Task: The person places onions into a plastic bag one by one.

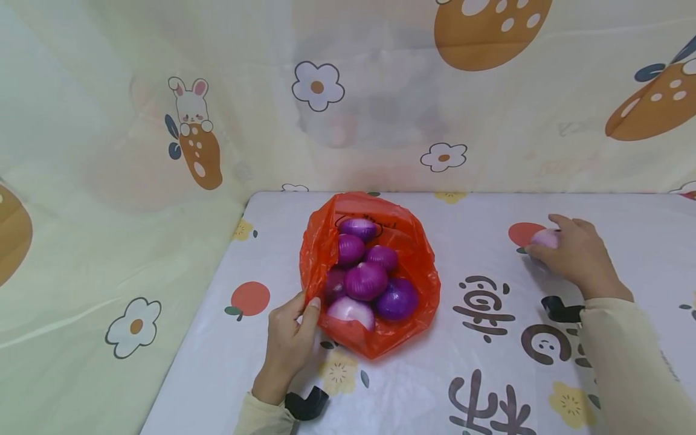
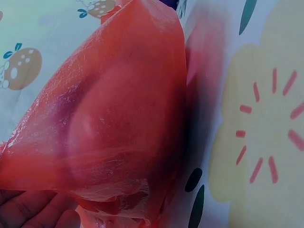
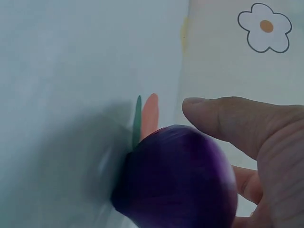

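Observation:
A red plastic bag (image 1: 426, 290) sits on the table with its mouth open, showing several purple onions (image 1: 367, 281) inside. My left hand (image 1: 288, 338) pinches the bag's near left rim between thumb and fingers. In the left wrist view the thin red plastic (image 2: 118, 109) bulges over a round shape, and part of the hand (image 2: 38, 209) shows below it. Far to the right, my right hand (image 1: 584, 254) is spread around a single onion (image 1: 545, 239) at the tabletop. The right wrist view shows this purple onion (image 3: 175, 180) with the thumb (image 3: 223, 116) standing slightly off it.
A white printed cloth (image 1: 418, 386) with fruit, flowers and dark lettering covers the table. Behind and to the left hangs a pale patterned curtain (image 1: 375, 121). Dark wrist mounts (image 1: 307, 403) stick out beside both hands.

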A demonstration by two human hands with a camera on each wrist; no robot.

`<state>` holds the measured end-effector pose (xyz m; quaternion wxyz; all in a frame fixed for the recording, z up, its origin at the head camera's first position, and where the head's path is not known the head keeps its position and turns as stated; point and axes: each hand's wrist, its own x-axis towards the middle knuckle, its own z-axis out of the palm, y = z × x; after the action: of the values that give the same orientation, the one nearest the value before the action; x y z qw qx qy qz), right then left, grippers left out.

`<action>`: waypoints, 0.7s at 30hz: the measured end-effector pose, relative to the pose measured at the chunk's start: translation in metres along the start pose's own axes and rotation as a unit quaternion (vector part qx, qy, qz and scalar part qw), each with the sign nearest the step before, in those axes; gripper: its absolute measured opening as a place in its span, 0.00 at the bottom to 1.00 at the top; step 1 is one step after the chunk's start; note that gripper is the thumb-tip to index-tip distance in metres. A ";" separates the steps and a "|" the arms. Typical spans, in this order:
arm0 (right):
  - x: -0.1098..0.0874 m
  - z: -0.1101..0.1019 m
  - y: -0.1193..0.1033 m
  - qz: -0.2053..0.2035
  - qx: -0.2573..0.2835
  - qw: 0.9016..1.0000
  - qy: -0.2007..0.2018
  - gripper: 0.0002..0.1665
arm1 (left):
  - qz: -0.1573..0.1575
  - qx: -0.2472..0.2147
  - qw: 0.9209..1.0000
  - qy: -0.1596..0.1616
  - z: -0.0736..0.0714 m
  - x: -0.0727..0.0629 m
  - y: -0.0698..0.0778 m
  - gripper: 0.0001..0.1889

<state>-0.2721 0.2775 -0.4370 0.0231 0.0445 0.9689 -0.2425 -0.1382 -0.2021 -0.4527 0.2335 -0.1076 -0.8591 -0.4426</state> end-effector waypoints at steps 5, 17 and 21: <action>0.000 0.003 0.003 -0.008 -0.001 1.000 0.009 0.49 | 0.002 -0.005 1.000 0.002 0.000 0.000 -0.001 0.09; -0.004 0.010 0.001 -0.029 0.010 0.998 0.053 0.45 | 0.009 -0.006 1.000 0.005 0.000 0.001 -0.001 0.08; -0.006 0.010 -0.003 -0.030 0.015 0.998 0.059 0.45 | 0.009 -0.004 1.000 0.004 0.000 0.001 0.000 0.08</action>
<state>-0.2659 0.2692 -0.4442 -0.0417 0.0302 0.9656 -0.2547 -0.1391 -0.2020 -0.4525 0.2408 -0.1141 -0.8553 -0.4443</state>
